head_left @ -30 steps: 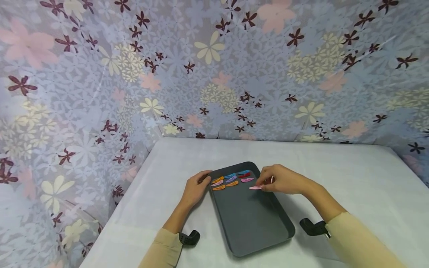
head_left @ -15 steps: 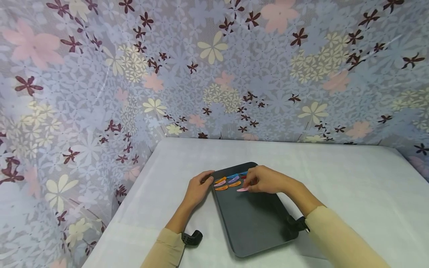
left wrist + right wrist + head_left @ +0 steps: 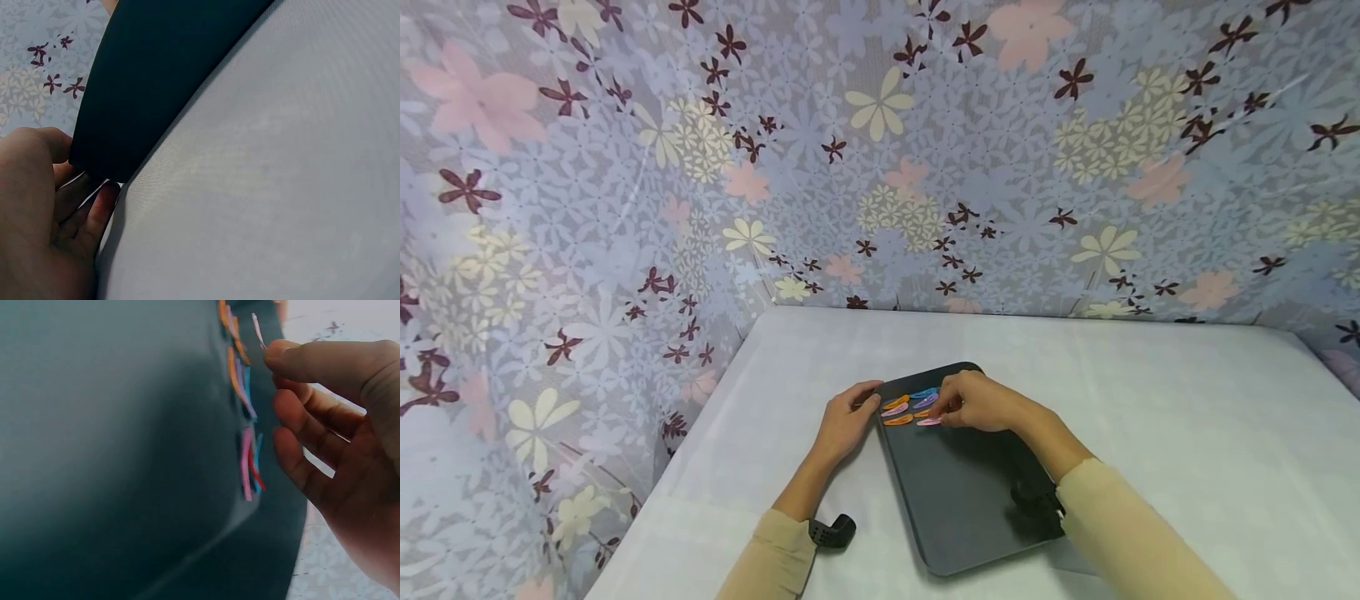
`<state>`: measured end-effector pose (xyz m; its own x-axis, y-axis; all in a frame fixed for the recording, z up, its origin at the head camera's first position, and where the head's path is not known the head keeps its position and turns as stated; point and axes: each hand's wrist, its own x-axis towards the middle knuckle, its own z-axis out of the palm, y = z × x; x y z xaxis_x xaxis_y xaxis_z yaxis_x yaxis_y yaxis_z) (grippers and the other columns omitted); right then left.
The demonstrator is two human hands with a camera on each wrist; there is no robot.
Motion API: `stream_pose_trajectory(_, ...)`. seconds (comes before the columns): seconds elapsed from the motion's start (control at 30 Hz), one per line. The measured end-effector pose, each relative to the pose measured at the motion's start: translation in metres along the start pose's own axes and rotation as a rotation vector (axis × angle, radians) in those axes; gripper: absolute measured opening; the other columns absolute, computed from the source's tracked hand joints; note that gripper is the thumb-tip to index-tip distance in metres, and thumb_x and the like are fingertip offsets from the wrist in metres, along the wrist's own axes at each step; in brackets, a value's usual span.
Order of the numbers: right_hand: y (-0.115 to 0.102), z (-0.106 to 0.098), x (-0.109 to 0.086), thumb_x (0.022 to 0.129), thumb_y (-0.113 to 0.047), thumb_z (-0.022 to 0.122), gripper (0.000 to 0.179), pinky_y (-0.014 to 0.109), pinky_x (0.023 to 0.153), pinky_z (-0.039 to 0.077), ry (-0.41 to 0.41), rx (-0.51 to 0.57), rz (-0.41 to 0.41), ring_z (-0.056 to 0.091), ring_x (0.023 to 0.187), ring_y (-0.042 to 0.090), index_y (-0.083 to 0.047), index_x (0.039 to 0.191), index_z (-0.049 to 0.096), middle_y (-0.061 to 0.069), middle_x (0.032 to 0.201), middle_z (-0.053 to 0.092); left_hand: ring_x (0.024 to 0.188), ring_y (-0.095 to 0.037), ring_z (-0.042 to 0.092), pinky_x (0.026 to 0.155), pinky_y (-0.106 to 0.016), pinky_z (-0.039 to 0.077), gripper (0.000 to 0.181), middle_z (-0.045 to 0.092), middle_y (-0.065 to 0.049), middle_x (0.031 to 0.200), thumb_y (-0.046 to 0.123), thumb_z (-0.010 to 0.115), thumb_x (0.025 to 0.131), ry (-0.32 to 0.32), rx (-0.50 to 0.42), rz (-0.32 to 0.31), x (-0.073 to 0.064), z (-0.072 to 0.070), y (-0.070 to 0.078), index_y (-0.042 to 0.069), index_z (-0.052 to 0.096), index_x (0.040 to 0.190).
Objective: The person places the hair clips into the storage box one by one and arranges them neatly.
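A pale pink snap hair clip is pinched between the thumb and fingertips of my right hand, over the far part of a dark grey tray. Just beyond it, several hair clips lie in short columns: an orange clip, a purple clip and a blue clip show in the head view. My right hand hides others there; the right wrist view shows a bright pink clip and a red clip. At the tray's far left corner, my left hand holds the rim.
The tray rests slanted on a white-covered table. Behind and to the left hangs a flowered cloth. A black wrist device sits on the left forearm, and another on the right hangs over the tray.
My right hand has moved left across the tray with the pale pink clip, from near the right rim to the middle columns of clips. The left hand keeps its place on the tray.
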<state>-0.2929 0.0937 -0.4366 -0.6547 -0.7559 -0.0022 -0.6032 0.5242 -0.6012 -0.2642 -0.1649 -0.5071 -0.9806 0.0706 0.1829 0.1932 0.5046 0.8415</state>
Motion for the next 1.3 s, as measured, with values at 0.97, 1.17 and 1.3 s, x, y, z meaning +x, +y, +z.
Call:
stream_pose_trajectory(0.97,-0.006,0.040,0.021,0.085,-0.016,0.069,0.012,0.019,0.062,0.045,0.065,-0.164,-0.023,0.050,0.069,0.003,-0.019,0.094,0.076,-0.004,0.082,0.059,0.112,-0.018,0.062,0.098,-0.041,0.047,0.031,0.065,0.000,0.123,0.036,0.053,0.095,-0.008,0.003,0.007,0.001,0.000,-0.001,0.028,0.062,0.124)
stream_pose_trajectory(1.17,-0.007,0.043,0.023,0.084,-0.016,0.070,0.014,0.018,0.060,0.043,0.064,-0.166,-0.009,0.049,0.068,0.003,-0.020,0.096,0.076,-0.005,0.082,0.061,0.111,-0.018,0.063,0.097,-0.041,0.047,0.030,0.066,0.000,0.121,0.035,0.053,0.095,-0.004,0.001,-0.006,0.001,0.000,-0.001,0.028,0.062,0.123)
stream_pose_trajectory(1.3,-0.007,0.045,0.024,0.084,-0.017,0.070,0.013,0.018,0.059,0.042,0.072,-0.165,-0.033,0.048,0.067,0.003,-0.020,0.095,0.077,-0.005,0.081,0.062,0.110,-0.019,0.063,0.097,-0.042,0.047,0.031,0.066,0.000,0.121,0.035,0.053,0.095,-0.004,0.008,-0.004,0.001,0.000,-0.001,0.028,0.062,0.123)
